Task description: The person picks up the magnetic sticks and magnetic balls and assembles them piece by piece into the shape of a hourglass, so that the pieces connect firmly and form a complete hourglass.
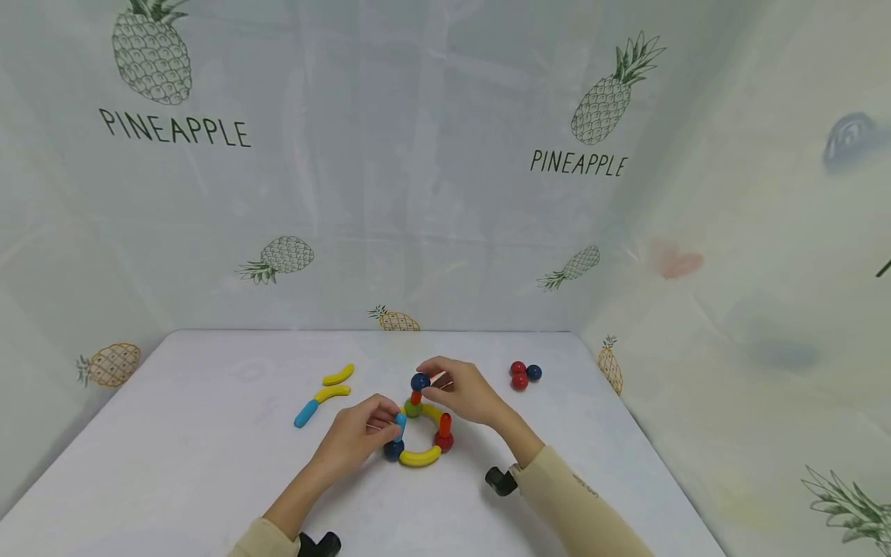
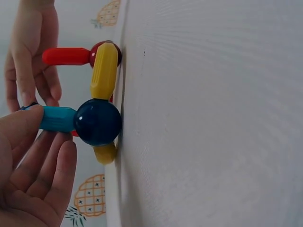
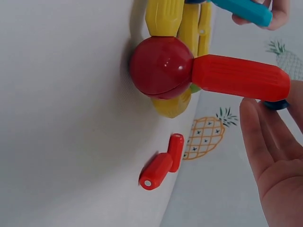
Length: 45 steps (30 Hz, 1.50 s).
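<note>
A magnetic-looking toy ring stands on the table, its yellow curved rods (image 1: 420,458) joining a dark blue ball (image 2: 98,122), a red ball (image 3: 161,67) and a green ball (image 1: 414,408). From each ball a straight rod rises. My left hand (image 1: 357,435) pinches the light blue rod (image 2: 57,118) above the blue ball. Across the ring, my right hand (image 1: 465,391) holds another dark blue ball (image 1: 420,381) between thumb and fingers, at the top of the red rod (image 1: 416,397) on the green ball. The other red rod (image 3: 241,78) stands untouched on the red ball.
Left of the ring lie a light blue rod (image 1: 305,413) end to end with a yellow curved rod (image 1: 332,392), and a separate yellow curved rod (image 1: 338,375). Loose red balls (image 1: 519,381) and a blue ball (image 1: 534,373) sit right. Two red rods (image 3: 156,171) lie beyond the ring.
</note>
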### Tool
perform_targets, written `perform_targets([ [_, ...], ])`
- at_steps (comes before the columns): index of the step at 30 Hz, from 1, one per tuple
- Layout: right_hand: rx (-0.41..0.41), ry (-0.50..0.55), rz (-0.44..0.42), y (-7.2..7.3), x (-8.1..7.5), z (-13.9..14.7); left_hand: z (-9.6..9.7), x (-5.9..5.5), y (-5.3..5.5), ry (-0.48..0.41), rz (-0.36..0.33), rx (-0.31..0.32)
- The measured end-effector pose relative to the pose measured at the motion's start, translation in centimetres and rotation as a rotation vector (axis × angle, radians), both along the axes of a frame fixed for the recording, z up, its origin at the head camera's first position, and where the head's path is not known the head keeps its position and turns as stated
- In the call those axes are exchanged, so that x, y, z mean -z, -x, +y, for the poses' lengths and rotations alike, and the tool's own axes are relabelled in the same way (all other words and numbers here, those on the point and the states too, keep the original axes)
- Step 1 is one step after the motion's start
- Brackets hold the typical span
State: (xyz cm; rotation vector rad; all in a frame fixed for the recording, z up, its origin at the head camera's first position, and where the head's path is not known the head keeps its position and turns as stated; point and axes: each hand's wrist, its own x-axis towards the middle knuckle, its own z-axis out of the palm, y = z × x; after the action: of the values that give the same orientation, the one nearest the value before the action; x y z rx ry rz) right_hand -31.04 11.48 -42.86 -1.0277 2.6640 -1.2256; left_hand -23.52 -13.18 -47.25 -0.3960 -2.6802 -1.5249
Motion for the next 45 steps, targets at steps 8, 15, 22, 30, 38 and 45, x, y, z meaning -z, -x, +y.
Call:
perform_targets([
  [8, 0.009, 0.015, -0.036, -0.7, 0.3, 0.4, 0.3, 0.0, 0.2, 0.003, 0.024, -0.003],
  [15, -0.017, 0.057, -0.048, -1.3, 0.6, 0.2, 0.8, -0.3, 0.3, 0.013, 0.043, -0.002],
  [22, -0.030, 0.077, -0.036, -2.1, 0.5, -0.2, 0.9, -0.1, 0.6, 0.036, 0.039, -0.020],
  [30, -0.008, 0.070, -0.017, -2.5, 1.1, -0.3, 1.0, -0.1, 0.7, 0.072, 0.057, -0.019],
  [38, -0.007, 0.066, 0.003, -2.5, 1.4, -0.5, 1.0, -0.1, 0.9, 0.096, 0.063, -0.006],
  [45, 0.000, 0.067, -0.010, -2.9, 1.1, 0.6, 1.0, 0.0, 0.9, 0.084, 0.068, 0.013],
])
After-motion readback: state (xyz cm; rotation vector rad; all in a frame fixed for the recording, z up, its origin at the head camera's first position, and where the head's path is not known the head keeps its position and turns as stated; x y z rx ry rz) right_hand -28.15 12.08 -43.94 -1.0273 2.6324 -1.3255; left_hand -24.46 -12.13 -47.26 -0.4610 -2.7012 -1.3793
